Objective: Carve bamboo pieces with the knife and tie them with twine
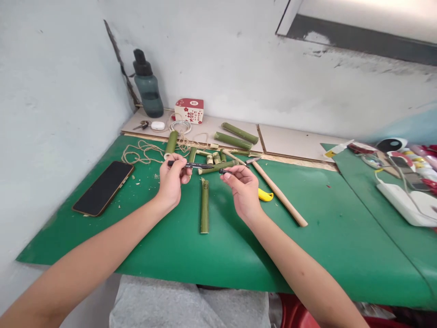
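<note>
Fingers of left hand (171, 181) pinch a slim black pen (190, 165), right hand (244, 190) pinching its cap (223, 171).

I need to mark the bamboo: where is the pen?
Head view, centre: the left hand holds the black pen above the green mat; the right hand pinches a small black piece beside it.

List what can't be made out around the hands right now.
Head view:
black pen in left hand: print too small to read.
small black piece pinched by right hand: too small to identify.
yellow object: partly hidden behind right hand.
clutter at right edge: blurred, cut off by frame.
</note>
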Demonstrator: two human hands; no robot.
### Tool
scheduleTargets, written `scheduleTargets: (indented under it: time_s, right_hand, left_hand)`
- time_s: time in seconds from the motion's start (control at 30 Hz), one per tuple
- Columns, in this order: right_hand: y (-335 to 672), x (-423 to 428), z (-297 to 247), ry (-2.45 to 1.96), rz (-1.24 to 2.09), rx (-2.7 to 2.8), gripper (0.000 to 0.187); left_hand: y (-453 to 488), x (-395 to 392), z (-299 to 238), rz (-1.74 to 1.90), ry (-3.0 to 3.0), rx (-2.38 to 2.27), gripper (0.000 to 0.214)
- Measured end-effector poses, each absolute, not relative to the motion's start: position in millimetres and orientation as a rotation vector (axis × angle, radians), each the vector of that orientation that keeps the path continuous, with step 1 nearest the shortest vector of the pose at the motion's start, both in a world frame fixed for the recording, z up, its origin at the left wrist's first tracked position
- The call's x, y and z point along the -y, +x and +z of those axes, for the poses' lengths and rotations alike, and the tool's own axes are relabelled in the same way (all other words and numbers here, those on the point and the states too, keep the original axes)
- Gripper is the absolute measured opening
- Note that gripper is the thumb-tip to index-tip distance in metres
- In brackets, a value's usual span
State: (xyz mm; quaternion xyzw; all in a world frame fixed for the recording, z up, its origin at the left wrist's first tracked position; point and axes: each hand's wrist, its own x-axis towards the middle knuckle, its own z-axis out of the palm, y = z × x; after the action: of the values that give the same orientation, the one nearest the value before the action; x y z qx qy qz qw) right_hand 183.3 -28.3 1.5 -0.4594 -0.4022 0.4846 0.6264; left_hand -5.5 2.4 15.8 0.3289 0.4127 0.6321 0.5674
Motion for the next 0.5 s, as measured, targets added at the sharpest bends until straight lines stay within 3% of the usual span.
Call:
scheduleTargets:
  time_s: [0.5]
  right_hand:
    - [179.0, 30.5, 0.0, -1.062, 1.178, 0.932, 0.033]
  left_hand:
    - [-4.7, -2.6, 11.2, 1.459, 0.793, -0.969, 0.024]
